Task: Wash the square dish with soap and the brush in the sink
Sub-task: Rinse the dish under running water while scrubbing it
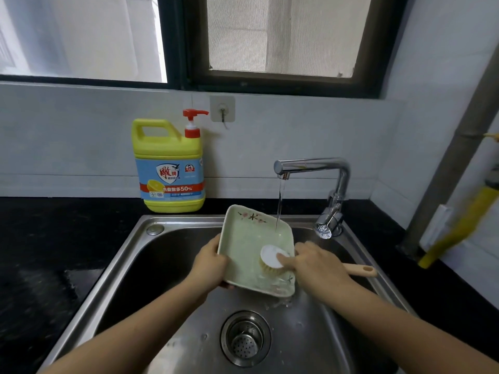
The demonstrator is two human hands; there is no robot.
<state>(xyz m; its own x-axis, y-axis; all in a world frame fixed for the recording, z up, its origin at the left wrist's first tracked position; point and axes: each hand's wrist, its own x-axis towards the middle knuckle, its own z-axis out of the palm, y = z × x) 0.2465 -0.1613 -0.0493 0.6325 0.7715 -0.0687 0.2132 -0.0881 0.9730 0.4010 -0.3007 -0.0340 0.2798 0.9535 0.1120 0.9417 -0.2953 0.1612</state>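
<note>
Left hand (209,261) grips the tilted square dish (251,238) so tap water drains; right hand (314,261) holds the brush (271,259), scrubbing.

left hand (209,263) and right hand (316,261) bare; forearms (151,319) bare to the frame edge

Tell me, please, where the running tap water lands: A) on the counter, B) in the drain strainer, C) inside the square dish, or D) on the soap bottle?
C: the stream from the faucet meets the inner face of the square dish near its far edge; the left hand holds the dish and the right hand grips the brush.
</note>
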